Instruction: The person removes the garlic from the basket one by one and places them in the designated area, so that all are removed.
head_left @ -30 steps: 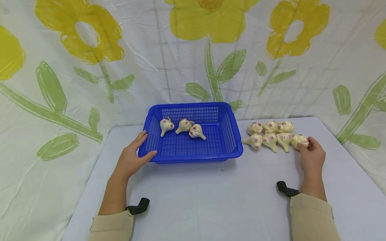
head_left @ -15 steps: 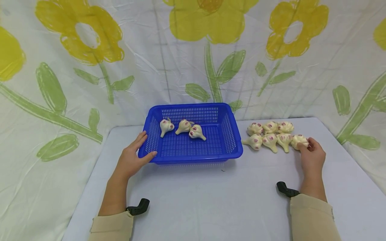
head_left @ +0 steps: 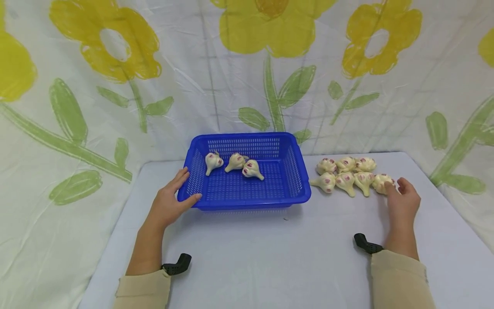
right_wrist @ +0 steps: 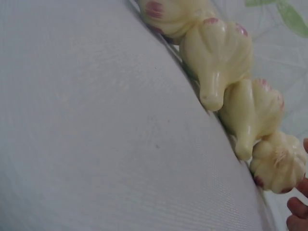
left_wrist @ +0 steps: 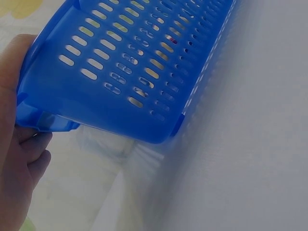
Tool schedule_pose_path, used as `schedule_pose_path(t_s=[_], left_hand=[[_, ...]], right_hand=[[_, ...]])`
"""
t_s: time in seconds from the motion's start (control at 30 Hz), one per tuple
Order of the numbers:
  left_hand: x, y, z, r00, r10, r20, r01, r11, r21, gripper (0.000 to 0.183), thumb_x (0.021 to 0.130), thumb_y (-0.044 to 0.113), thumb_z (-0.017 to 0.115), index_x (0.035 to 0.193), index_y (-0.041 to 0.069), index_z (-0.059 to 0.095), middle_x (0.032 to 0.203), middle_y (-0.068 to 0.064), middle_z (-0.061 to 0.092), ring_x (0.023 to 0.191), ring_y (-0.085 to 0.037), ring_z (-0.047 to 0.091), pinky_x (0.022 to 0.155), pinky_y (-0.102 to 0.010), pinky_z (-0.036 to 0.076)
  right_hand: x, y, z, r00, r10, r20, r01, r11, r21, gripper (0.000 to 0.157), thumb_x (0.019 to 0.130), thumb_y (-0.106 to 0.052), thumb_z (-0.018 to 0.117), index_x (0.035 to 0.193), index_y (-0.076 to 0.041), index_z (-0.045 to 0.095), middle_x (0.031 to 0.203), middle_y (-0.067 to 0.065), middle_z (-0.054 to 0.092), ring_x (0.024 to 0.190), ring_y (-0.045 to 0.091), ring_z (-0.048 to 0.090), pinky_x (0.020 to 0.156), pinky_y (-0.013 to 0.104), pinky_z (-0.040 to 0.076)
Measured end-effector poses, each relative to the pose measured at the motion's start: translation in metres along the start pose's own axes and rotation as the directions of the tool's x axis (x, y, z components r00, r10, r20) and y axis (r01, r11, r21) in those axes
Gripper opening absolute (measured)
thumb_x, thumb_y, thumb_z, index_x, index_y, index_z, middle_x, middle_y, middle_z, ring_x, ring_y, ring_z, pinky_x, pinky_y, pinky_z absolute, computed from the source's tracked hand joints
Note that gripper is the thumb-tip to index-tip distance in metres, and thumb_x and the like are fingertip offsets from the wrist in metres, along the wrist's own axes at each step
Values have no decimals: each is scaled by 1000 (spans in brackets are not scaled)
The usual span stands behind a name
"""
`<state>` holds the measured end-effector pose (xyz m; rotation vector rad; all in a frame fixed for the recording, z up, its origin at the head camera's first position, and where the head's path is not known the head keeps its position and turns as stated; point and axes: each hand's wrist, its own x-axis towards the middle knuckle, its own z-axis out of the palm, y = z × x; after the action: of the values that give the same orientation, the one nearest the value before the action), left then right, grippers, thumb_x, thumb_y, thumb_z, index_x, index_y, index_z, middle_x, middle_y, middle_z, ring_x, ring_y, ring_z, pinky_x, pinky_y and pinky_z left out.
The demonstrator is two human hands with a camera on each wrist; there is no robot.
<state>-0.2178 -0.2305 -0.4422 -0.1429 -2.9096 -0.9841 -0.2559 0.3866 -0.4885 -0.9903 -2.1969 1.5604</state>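
- Since half a second ago, the right hand (head_left: 403, 204) has drawn slightly rightward in the head view, its fingers lifting off the end bulb (head_left: 380, 182); the left hand (head_left: 166, 206) and the basket (head_left: 251, 201) stay as they were.
- Head view, from my end of the link: I read the right hand as released — thumb close against the end bulb, the other fingers bent loosely and apart from it.
- That bulb lies at the right end of the front row; three more front-row bulbs (head_left: 345, 182) sit to its left, and behind them are three back-row bulbs (head_left: 345, 164).
- Inside the basket, toward its back left, I count three garlic bulbs (head_left: 235, 162). The basket stands on the white table (head_left: 262, 262), just left of the rows.
- I see the left hand relaxed and unclenched, thumb laid over the near-left corner, fingers extended against the left end.
- Left wrist view: the slotted wall fills the upper part, and fingers show below the basket's lip. How firmly they press, I cannot tell.
- Right wrist view: four bulbs run diagonally toward the right edge. Fingertips (right_wrist: 299, 207) show beside the end one — most of the hand is cut off.
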Motion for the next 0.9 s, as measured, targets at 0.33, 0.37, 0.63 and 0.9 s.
schedule_pose_path(t_s=[0.33, 0.37, 0.63, 0.9], left_hand=[[8, 4, -5, 1000, 20, -22, -20, 1000, -2, 91, 85, 63, 64, 156, 19, 29, 164, 0, 22, 149, -35, 23, 115, -61, 27], [9, 4, -6, 999, 24, -24, -24, 1000, -1, 91, 85, 63, 64, 156, 19, 29, 164, 0, 22, 149, -35, 23, 115, -62, 27], [9, 1, -5, 1000, 26, -10, -26, 1000, -5, 92, 85, 65, 64, 156, 20, 28, 164, 2, 21, 150, -34, 23, 116, -61, 26], [2, -3, 1, 1000, 17, -3, -17, 1000, -24, 92, 85, 64, 65, 156, 21, 28, 164, 3, 20, 150, -32, 22, 117, -59, 27]], right_hand=[[1, -14, 3, 1000, 13, 1, -13, 999, 39, 63, 97, -39, 56, 153, -21, 36, 159, -7, 33, 149, 12, 26, 120, 29, 28], [1, -17, 3, 1000, 23, 4, -23, 999, 47, 63, 97, -39, 57, 154, -22, 36, 160, -7, 33, 149, 11, 25, 120, 28, 28], [-3, -20, 2, 995, 97, 5, -97, 992, 84, 63, 97, -43, 57, 154, -32, 33, 160, -15, 28, 150, 6, 19, 121, 30, 25], [-14, -29, 5, 999, 12, -38, -7, 991, 134, 58, 95, -34, 62, 150, -27, 43, 156, -13, 37, 147, 4, 26, 121, 27, 23]])
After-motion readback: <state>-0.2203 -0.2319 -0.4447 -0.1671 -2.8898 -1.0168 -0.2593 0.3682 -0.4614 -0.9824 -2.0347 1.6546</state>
